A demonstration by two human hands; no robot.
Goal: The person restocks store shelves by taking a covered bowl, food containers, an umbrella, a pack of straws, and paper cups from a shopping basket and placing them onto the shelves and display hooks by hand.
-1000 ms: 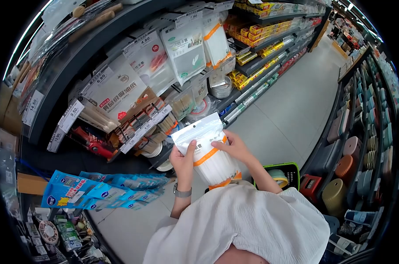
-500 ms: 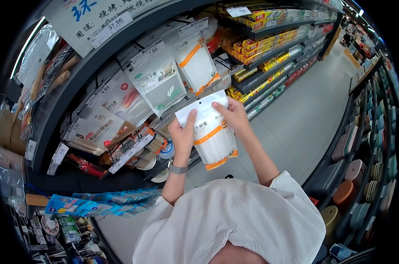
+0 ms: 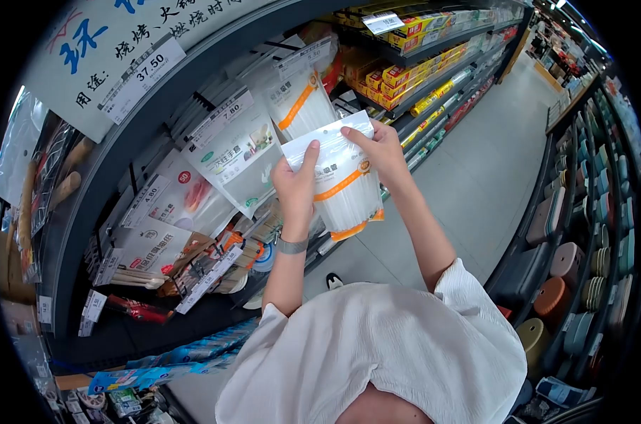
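A white and clear pack of drinking straws with an orange band is held up in front of the rack. My left hand pinches its white header at the left corner, thumb on the front. At the right side of the header, my right hand grips it the same way. Just behind the header hangs a similar straw pack, its lower part covered. Left of that hangs a bag of disposable gloves with a price tag above it.
Yellow boxes line shelves beyond the rack. Stacked dishes and stools fill the shelving on the right, across the grey aisle floor. Blue hanging packets jut out at lower left. A price sign hangs at upper left.
Both hands have raised the straw pack slightly, and its header now overlaps the lower part of the hanging pack. The rack has shifted in view, and a shoe now shows below.
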